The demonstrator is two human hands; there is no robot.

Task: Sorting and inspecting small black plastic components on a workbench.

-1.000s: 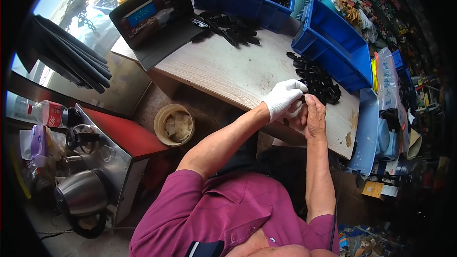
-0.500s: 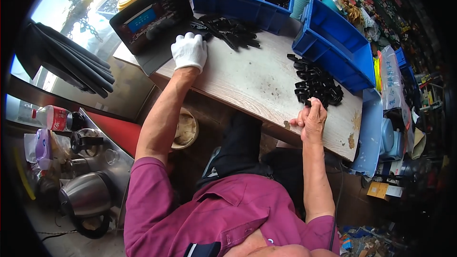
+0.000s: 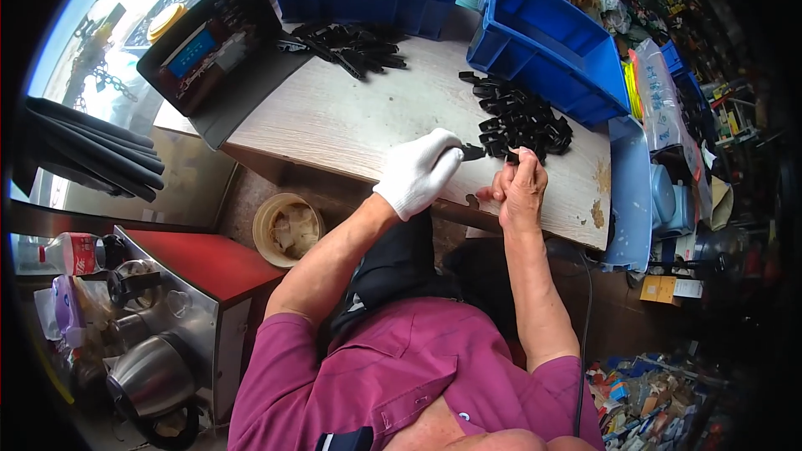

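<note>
Left gloved hand (image 3: 420, 172): back from beside the tablet (image 3: 209, 58) at its 10 o'clock, fingers now closed on 1 slim black plastic part (image 3: 474, 152), at its 2 o'clock | Right bare hand (image 3: 524, 192): at the left's 3 o'clock, thumb and forefinger pinched narrow on 1 small black piece (image 3: 511, 157); black clip heap (image 3: 522, 121) at its 12 o'clock

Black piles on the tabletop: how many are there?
2: the left pile beside the tablet, and the right pile just beyond the right hand. Neither is hidden, though individual parts overlap.
</note>
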